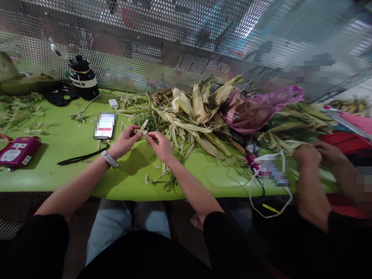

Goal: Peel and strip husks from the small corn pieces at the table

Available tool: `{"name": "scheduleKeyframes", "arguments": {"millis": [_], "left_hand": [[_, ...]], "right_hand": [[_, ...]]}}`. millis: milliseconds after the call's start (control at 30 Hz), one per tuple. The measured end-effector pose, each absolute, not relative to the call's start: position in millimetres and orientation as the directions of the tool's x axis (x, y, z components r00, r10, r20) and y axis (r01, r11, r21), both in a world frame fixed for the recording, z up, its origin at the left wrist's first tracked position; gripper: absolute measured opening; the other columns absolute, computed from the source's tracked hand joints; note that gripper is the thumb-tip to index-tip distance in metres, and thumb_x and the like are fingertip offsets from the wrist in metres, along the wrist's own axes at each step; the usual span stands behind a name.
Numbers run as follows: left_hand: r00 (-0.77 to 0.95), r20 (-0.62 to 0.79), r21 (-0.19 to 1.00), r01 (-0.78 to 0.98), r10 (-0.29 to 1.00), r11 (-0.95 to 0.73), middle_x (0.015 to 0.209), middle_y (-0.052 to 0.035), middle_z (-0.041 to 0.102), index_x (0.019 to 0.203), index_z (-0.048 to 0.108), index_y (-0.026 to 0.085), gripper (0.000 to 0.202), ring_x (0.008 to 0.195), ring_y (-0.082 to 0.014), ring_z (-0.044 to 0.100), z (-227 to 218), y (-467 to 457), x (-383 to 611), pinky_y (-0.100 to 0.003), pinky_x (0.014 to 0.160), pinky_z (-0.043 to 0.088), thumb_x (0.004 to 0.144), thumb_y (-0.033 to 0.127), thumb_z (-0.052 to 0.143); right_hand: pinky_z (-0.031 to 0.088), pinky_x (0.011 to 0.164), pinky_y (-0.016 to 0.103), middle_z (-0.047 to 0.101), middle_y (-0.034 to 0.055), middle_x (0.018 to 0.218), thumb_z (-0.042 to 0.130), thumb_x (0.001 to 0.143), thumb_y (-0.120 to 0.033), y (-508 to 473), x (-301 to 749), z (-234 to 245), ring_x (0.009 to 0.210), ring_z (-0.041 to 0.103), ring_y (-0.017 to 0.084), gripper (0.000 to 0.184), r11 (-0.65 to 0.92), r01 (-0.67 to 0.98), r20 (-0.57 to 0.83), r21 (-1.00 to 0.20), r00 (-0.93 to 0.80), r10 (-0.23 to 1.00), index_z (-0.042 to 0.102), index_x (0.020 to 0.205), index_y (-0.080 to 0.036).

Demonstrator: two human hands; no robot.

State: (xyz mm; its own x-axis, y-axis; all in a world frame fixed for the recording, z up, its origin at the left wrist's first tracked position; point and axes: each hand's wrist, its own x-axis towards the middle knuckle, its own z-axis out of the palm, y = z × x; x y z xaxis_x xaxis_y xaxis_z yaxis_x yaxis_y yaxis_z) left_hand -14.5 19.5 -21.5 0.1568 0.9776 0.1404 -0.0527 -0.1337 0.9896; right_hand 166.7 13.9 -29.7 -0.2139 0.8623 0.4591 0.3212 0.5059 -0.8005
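Note:
Over the middle of the green table, my two hands meet at a small pale strip of corn husk (pixel 143 126). My left hand (pixel 128 138) wears a watch at the wrist and pinches the strip between thumb and fingers. From the other side, my right hand (pixel 160 145) is closed on the strip's lower end with its fingertips. Just behind them lies a small heap of thin green shreds (pixel 146 122). A large pile of dry corn husks (pixel 197 133) spreads to the right of my right hand. Loose scraps (pixel 165 181) lie nearer the table's front edge.
A phone (pixel 105 126) with a black strap, a white charger (pixel 113 103) and a dark bottle (pixel 83 79) are on the left. Farther left sits a purple power box (pixel 21 151). A pink plastic bag (pixel 250 110) rests by the husks. At right, a co-worker's hands (pixel 316 155) handle husk; perforated metal backs the table.

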Motion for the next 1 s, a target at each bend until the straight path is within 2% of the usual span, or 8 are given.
{"name": "scheduleKeyframes", "arguments": {"millis": [133, 267, 333, 467, 633, 733, 867, 1000], "left_hand": [[0.151, 0.172, 0.985, -0.004, 0.973, -0.173, 0.076, 0.0008, 0.056, 0.105, 0.061, 0.019, 0.029, 0.072, -0.0126, 0.055, -21, 19, -14, -0.029, 0.074, 0.048, 0.081, 0.033, 0.070], [0.137, 0.211, 0.954, 0.186, 0.968, -0.234, 0.072, -0.0005, 0.056, 0.100, 0.063, 0.018, 0.024, 0.067, -0.0140, 0.051, -16, 16, -12, -0.028, 0.066, 0.044, 0.081, 0.032, 0.068], [0.170, 0.229, 0.925, 0.267, 0.958, -0.269, 0.075, -0.0030, 0.059, 0.099, 0.064, 0.017, 0.022, 0.068, -0.0157, 0.052, -13, 16, -11, -0.030, 0.065, 0.044, 0.083, 0.031, 0.065], [0.286, 0.286, 0.871, 0.319, 0.915, -0.372, 0.089, -0.0076, 0.063, 0.100, 0.067, 0.017, 0.022, 0.076, -0.0181, 0.056, -8, 17, -15, -0.032, 0.070, 0.046, 0.082, 0.029, 0.065], [0.356, 0.263, 0.889, 0.271, 0.897, -0.369, 0.096, -0.0071, 0.064, 0.109, 0.067, 0.019, 0.027, 0.086, -0.0196, 0.059, -1, 14, -18, -0.034, 0.079, 0.048, 0.085, 0.030, 0.062], [0.383, 0.217, 0.928, 0.203, 0.898, -0.311, 0.098, -0.0080, 0.066, 0.114, 0.066, 0.019, 0.032, 0.090, -0.0200, 0.061, -1, 11, -16, -0.036, 0.082, 0.049, 0.084, 0.031, 0.065], [0.419, 0.127, 0.990, 0.010, 0.899, -0.144, 0.100, -0.0093, 0.070, 0.115, 0.064, 0.016, 0.036, 0.097, -0.0200, 0.065, -10, 13, -13, -0.041, 0.093, 0.050, 0.082, 0.031, 0.069], [0.377, 0.082, 0.990, -0.140, 0.923, -0.031, 0.096, -0.0067, 0.071, 0.117, 0.064, 0.018, 0.040, 0.092, -0.0164, 0.067, -16, 18, -15, -0.039, 0.093, 0.052, 0.080, 0.032, 0.073]], "right_hand": [[0.048, 0.082, 0.035, 0.065, 0.0085, 0.092, 0.047, 0.097, -0.037, 12, 169, -28, 0.087, 0.060, 0.021, 0.026, 0.642, 0.514, 0.563, -0.569, -0.326, 0.760, 0.067, 0.095, -0.021], [0.046, 0.085, 0.037, 0.063, 0.0098, 0.093, 0.043, 0.099, -0.032, 11, 168, -27, 0.092, 0.058, 0.022, 0.029, 0.665, 0.653, 0.582, -0.362, -0.399, 0.708, 0.069, 0.091, -0.021], [0.045, 0.092, 0.040, 0.063, 0.0114, 0.102, 0.044, 0.099, -0.032, 10, 167, -25, 0.100, 0.057, 0.024, 0.029, 0.663, 0.681, 0.611, -0.311, -0.392, 0.688, 0.069, 0.091, -0.021], [0.038, 0.104, 0.044, 0.061, 0.0110, 0.125, 0.044, 0.099, -0.034, 11, 169, -22, 0.121, 0.051, 0.025, 0.027, 0.692, 0.647, 0.653, -0.321, -0.378, 0.656, 0.067, 0.092, -0.022], [0.045, 0.097, 0.040, 0.066, 0.0103, 0.113, 0.042, 0.099, -0.036, 16, 172, -25, 0.108, 0.059, 0.022, 0.025, 0.703, 0.576, 0.635, -0.417, -0.368, 0.679, 0.062, 0.094, -0.021], [0.047, 0.095, 0.038, 0.066, 0.0103, 0.108, 0.042, 0.099, -0.035, 19, 174, -26, 0.106, 0.060, 0.021, 0.024, 0.705, 0.550, 0.661, -0.449, -0.327, 0.676, 0.061, 0.093, -0.022], [0.047, 0.094, 0.038, 0.065, 0.0106, 0.102, 0.043, 0.099, -0.033, 18, 174, -24, 0.101, 0.060, 0.021, 0.022, 0.695, 0.556, 0.664, -0.455, -0.308, 0.681, 0.061, 0.093, -0.021], [0.047, 0.094, 0.039, 0.064, 0.0107, 0.103, 0.045, 0.098, -0.033, 14, 172, -22, 0.102, 0.058, 0.023, 0.022, 0.698, 0.588, 0.667, -0.409, -0.329, 0.668, 0.063, 0.090, -0.022]]}}
